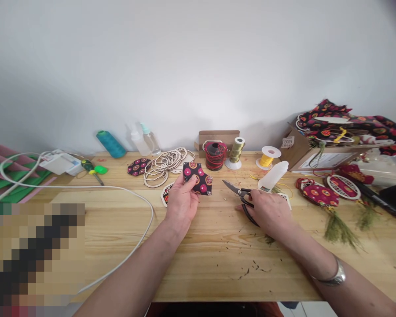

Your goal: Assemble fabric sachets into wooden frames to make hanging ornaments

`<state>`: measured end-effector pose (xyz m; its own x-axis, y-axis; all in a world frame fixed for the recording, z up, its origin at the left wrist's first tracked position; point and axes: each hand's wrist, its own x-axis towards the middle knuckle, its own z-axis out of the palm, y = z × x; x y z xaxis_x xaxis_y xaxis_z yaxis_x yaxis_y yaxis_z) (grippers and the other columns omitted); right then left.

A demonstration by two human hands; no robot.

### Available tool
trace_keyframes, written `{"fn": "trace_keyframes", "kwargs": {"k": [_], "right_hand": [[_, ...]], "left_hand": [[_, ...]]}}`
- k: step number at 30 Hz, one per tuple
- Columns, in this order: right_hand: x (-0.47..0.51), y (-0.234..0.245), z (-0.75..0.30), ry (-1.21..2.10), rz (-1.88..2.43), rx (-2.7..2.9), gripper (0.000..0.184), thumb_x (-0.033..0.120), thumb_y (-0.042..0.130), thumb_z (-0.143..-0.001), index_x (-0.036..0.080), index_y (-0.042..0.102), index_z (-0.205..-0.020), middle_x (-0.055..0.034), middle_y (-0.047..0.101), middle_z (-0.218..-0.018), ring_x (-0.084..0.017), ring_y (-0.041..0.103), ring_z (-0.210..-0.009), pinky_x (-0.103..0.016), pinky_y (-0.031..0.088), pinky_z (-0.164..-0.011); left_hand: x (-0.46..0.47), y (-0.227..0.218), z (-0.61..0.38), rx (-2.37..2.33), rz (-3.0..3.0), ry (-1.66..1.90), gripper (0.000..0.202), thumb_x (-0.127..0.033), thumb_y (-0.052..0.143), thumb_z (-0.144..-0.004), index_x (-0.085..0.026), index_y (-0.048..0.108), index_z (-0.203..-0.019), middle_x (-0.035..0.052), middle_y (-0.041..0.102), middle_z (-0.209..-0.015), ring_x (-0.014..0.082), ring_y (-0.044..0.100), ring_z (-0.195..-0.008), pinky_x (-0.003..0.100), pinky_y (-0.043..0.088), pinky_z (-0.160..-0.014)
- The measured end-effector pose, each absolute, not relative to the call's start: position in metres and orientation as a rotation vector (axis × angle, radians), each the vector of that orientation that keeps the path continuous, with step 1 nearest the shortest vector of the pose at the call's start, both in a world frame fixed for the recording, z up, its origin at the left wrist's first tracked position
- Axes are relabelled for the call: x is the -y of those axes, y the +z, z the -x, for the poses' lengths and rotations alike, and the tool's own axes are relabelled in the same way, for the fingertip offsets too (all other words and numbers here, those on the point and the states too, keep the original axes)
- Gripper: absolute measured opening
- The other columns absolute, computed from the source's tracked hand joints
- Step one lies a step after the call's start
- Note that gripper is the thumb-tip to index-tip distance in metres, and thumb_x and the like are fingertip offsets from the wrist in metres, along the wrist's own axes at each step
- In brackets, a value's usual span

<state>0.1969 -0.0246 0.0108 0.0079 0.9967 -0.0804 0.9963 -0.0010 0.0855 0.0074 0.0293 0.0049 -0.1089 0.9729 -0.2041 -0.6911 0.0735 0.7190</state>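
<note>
Between the thumb and fingers of my left hand is a small piece of dark patterned fabric with pink and orange round motifs. Its edges are cut in angles. My right hand grips a pair of black-handled scissors, blades pointing up and left toward the fabric but apart from it. Partly hidden behind my left hand lies a light-framed lattice piece. A white squeeze bottle lies tilted just beyond my right hand.
Thin wooden frames are heaped at the back. Behind them stand a red cord spool, a gold thread cone and a yellow spool. A fabric-filled cardboard box sits right. A white cable curves across the left. Dark scraps litter the front.
</note>
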Motion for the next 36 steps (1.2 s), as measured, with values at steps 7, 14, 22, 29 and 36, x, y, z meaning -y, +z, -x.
{"fn": "trace_keyframes", "kwargs": {"k": [7,14,22,29,36], "right_hand": [[0.033,0.033,-0.198,-0.178,-2.117,-2.129,0.021,0.034,0.051,-0.085,0.017,0.063,-0.08,-0.0101,0.07,-0.078,-0.023,0.065,-0.072,-0.029,0.029,-0.054],[0.04,0.052,-0.186,-0.27,-2.15,-2.183,0.024,0.036,0.048,-0.082,0.019,0.059,-0.07,-0.0062,0.065,-0.068,-0.016,0.055,-0.059,-0.027,0.022,-0.05],[0.094,0.054,-0.226,-0.211,-2.083,-2.175,0.022,0.039,0.049,-0.08,0.021,0.057,-0.071,-0.0043,0.065,-0.067,-0.018,0.057,-0.059,-0.028,0.029,-0.054],[0.113,0.027,-0.279,-0.023,-2.574,-1.472,0.043,0.05,0.039,-0.085,0.02,0.064,-0.067,-0.0155,0.07,-0.07,-0.031,0.066,-0.063,-0.033,0.036,-0.049],[0.102,0.03,-0.276,0.131,-2.615,-1.54,0.043,0.043,0.039,-0.089,0.013,0.07,-0.084,-0.0198,0.071,-0.082,-0.035,0.068,-0.077,-0.042,0.049,-0.062]], "left_hand": [[-0.031,0.009,-0.003,-0.801,-0.499,1.546,0.029,-0.004,0.068,-0.069,-0.02,0.073,-0.092,0.0019,0.076,-0.087,0.0111,0.067,-0.074,0.022,0.055,-0.069],[-0.038,0.016,0.008,-0.765,-0.603,1.673,0.032,-0.01,0.073,-0.066,-0.024,0.072,-0.095,0.0028,0.075,-0.1,0.0154,0.068,-0.088,0.027,0.054,-0.078],[-0.04,0.017,0.012,-0.685,-0.663,1.694,0.031,-0.013,0.074,-0.067,-0.023,0.071,-0.096,0.0024,0.075,-0.099,0.0157,0.069,-0.086,0.029,0.054,-0.079],[-0.03,0.022,0.003,-0.687,-0.627,1.532,0.036,-0.007,0.071,-0.068,-0.023,0.07,-0.1,0.0021,0.076,-0.093,0.0149,0.069,-0.08,0.025,0.054,-0.07],[-0.03,0.01,0.0,-0.701,-0.644,1.342,0.04,-0.006,0.069,-0.068,-0.021,0.069,-0.106,0.003,0.075,-0.088,0.0146,0.068,-0.069,0.026,0.056,-0.061]]}}
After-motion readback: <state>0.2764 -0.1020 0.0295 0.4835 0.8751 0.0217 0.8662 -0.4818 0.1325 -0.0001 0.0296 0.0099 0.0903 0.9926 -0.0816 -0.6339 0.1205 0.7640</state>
